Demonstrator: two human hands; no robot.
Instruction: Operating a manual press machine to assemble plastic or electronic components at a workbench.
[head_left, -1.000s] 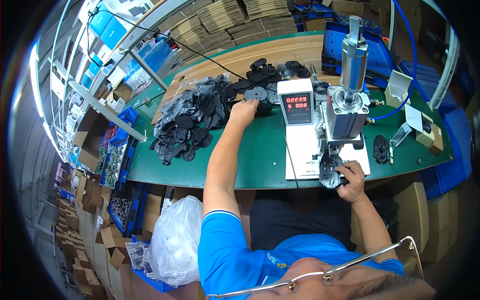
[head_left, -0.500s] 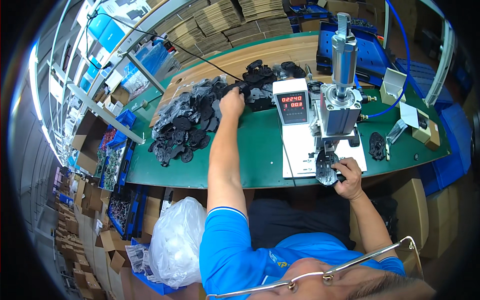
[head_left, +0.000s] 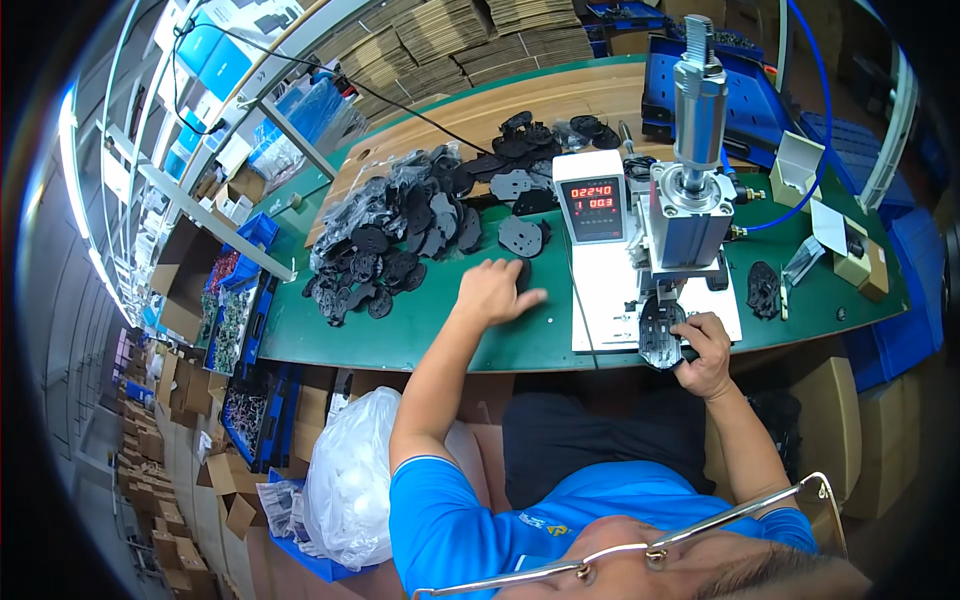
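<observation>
My right hand (head_left: 706,352) grips the near edge of a black plastic plate (head_left: 660,335), thumb and fingers closed on its right side. That plate lies under the head of a metal pneumatic press (head_left: 690,215). My left hand (head_left: 490,292) is over the green mat, thumb stretched out and fingers apart. A small dark piece (head_left: 524,274) shows beside its fingertips, partly hidden by them. Just beyond lies a grey-black plate (head_left: 522,236), apart from the hand. To the left spreads a heap of similar black plastic plates (head_left: 400,235).
A white counter box (head_left: 592,198) with red digits stands left of the press. On the right are a loose black part (head_left: 763,290) and a small open carton (head_left: 797,168). A blue tray (head_left: 735,110) sits at the back. A clear plastic bag (head_left: 355,480) bulges below the table's front edge.
My left hand has come back from the heap toward me and slightly right, its fingers now spread. A grey-black plate now lies on the mat beyond it. My right hand keeps its grip.
</observation>
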